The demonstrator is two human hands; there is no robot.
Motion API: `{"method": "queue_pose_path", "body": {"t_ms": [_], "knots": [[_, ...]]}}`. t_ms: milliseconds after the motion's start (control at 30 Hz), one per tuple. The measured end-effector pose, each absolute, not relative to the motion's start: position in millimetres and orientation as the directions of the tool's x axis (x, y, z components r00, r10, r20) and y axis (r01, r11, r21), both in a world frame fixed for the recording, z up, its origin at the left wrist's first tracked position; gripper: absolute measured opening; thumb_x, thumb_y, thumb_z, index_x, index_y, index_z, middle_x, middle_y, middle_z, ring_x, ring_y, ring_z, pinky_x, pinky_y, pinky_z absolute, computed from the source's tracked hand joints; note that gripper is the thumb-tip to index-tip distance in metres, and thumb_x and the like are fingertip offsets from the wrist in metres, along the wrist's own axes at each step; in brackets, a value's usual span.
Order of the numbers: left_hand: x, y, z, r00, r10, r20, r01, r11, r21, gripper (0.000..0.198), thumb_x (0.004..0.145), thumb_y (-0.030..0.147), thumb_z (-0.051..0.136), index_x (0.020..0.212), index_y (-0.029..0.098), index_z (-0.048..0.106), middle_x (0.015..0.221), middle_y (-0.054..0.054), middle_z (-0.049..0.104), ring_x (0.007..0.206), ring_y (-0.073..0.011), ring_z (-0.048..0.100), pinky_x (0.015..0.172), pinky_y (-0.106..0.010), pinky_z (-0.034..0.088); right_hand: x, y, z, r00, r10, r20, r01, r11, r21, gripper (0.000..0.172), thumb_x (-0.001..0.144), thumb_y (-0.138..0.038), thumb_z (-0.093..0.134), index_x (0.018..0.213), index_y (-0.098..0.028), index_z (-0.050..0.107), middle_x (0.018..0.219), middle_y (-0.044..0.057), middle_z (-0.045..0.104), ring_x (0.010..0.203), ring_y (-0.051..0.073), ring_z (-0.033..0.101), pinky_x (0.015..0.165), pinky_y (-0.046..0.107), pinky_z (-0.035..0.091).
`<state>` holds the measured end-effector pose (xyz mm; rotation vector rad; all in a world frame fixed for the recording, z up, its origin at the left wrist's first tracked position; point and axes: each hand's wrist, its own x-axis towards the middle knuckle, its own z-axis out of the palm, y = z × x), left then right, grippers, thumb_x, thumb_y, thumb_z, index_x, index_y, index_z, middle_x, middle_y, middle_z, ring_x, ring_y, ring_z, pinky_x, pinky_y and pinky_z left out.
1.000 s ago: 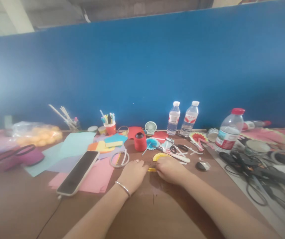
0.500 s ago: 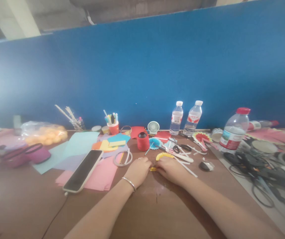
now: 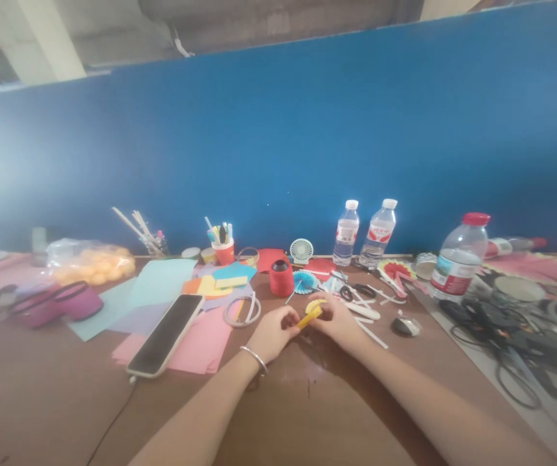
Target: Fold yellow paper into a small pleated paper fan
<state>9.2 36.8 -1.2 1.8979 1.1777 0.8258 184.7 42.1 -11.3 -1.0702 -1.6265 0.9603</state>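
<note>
A small folded yellow paper strip [image 3: 310, 317] is pinched between both hands, just above the brown table. My left hand [image 3: 272, 333], with a silver bangle at the wrist, grips its lower left end between thumb and fingers. On the other end, the fingers of my right hand [image 3: 337, 322] are closed. Right behind the strip shows a scalloped yellow paper piece [image 3: 314, 304], partly hidden; whether it touches the fingers I cannot tell. Beyond the hands are a red thread spool [image 3: 281, 279] and a blue pleated paper rosette [image 3: 304, 282].
A phone [image 3: 166, 336] lies on pink paper [image 3: 205, 343] at left. Scissors [image 3: 356, 292] and white paper strips are behind my right hand. Water bottles [image 3: 346, 234], a larger bottle [image 3: 459, 259] and black cables [image 3: 497, 336] occupy the right. A pen cup [image 3: 223, 251] stands at the back.
Both hands have lifted and tilted the yellow strip, so more of it shows. The fingers have shifted from flat over the table to a raised pinch.
</note>
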Motion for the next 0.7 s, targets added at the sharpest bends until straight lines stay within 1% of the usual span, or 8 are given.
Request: {"method": "queue_pose_path", "body": {"t_ms": [33, 67, 100, 167, 233, 400, 567, 700], "knots": [[11.3, 37.6, -2.2, 0.342, 0.931, 0.127, 0.352, -0.253, 0.901, 0.010, 0.069, 0.020, 0.054, 0.078, 0.017, 0.051, 0.068, 0.002, 0.055, 0.062, -0.0119, 0.051, 0.057, -0.022, 0.039, 183.0, 42.1, -10.9, -0.135, 0.965, 0.225, 0.062, 0.235, -0.970, 0.040, 0.063, -0.022, 0.062, 0.100, -0.021, 0.047, 0.072, -0.001, 0.059, 0.065, 0.014, 0.055, 0.060, 0.027, 0.041], [13.6, 38.0, -3.1, 0.314, 0.942, 0.120, 0.271, -0.211, 0.939, 0.013, 0.070, 0.022, 0.055, 0.080, 0.017, 0.049, 0.068, 0.002, 0.054, 0.061, -0.0112, 0.051, 0.055, -0.022, 0.039, 180.9, 41.6, -10.7, -0.101, 0.982, 0.158, -0.067, 0.152, -0.986, 0.044, 0.062, -0.024, 0.064, 0.101, -0.020, 0.045, 0.071, -0.001, 0.059, 0.063, 0.014, 0.055, 0.057, 0.026, 0.042], [15.9, 37.9, -3.7, 0.287, 0.952, 0.109, 0.183, -0.166, 0.969, 0.014, 0.070, 0.024, 0.055, 0.081, 0.017, 0.048, 0.068, 0.003, 0.053, 0.059, -0.0104, 0.051, 0.053, -0.021, 0.039, 178.4, 40.5, -10.5, -0.081, 0.992, 0.093, -0.159, 0.079, -0.984, 0.041, 0.062, -0.027, 0.064, 0.099, -0.019, 0.046, 0.069, -0.001, 0.059, 0.061, 0.013, 0.055, 0.055, 0.024, 0.042], [19.7, 37.0, -4.4, 0.246, 0.966, 0.080, -0.012, -0.079, 0.997, 0.017, 0.069, 0.025, 0.058, 0.080, 0.017, 0.047, 0.066, 0.003, 0.051, 0.057, -0.0089, 0.050, 0.051, -0.019, 0.037, 173.0, 37.6, -10.6, -0.071, 0.997, 0.006, -0.230, -0.010, -0.973, 0.030, 0.063, -0.031, 0.065, 0.086, -0.016, 0.052, 0.067, 0.000, 0.059, 0.059, 0.012, 0.054, 0.051, 0.022, 0.040], [21.9, 35.8, -4.7, 0.251, 0.965, 0.079, -0.089, -0.058, 0.994, 0.019, 0.067, 0.024, 0.061, 0.077, 0.016, 0.048, 0.066, 0.003, 0.051, 0.057, -0.0080, 0.049, 0.051, -0.018, 0.037, 168.7, 34.6, -10.9, -0.085, 0.996, -0.014, -0.215, -0.032, -0.976, 0.024, 0.063, -0.033, 0.065, 0.073, -0.014, 0.055, 0.061, 0.000, 0.057, 0.054, 0.010, 0.052, 0.048, 0.021, 0.039], [22.3, 35.7, -5.6, 0.244, 0.965, 0.101, 0.005, -0.105, 0.994, 0.017, 0.067, 0.023, 0.061, 0.079, 0.014, 0.052, 0.068, 0.001, 0.055, 0.062, -0.0102, 0.053, 0.054, -0.019, 0.040, 166.7, 32.4, -10.7, -0.078, 0.997, 0.006, -0.177, -0.008, -0.984, 0.020, 0.062, -0.032, 0.064, 0.064, -0.015, 0.055, 0.055, -0.002, 0.057, 0.050, 0.010, 0.051, 0.047, 0.021, 0.038], [21.4, 35.5, -3.3, 0.214, 0.949, 0.229, 0.102, -0.255, 0.961, 0.018, 0.067, 0.021, 0.060, 0.083, 0.014, 0.054, 0.079, -0.004, 0.061, 0.075, -0.0154, 0.057, 0.069, -0.026, 0.045, 167.9, 32.9, -10.3, -0.123, 0.992, 0.022, -0.198, -0.003, -0.980, 0.020, 0.064, -0.033, 0.063, 0.065, -0.015, 0.055, 0.055, -0.002, 0.058, 0.051, 0.011, 0.052, 0.048, 0.022, 0.039], [21.6, 32.2, 0.5, 0.266, 0.939, 0.218, 0.151, -0.264, 0.953, 0.020, 0.071, 0.026, 0.056, 0.085, 0.012, 0.059, 0.081, -0.007, 0.065, 0.075, -0.0184, 0.060, 0.070, -0.029, 0.046, 168.0, 32.0, -11.2, -0.136, 0.988, 0.071, -0.185, 0.045, -0.982, 0.018, 0.066, -0.031, 0.061, 0.066, -0.015, 0.055, 0.056, -0.002, 0.058, 0.049, 0.010, 0.049, 0.049, 0.022, 0.038]]}}
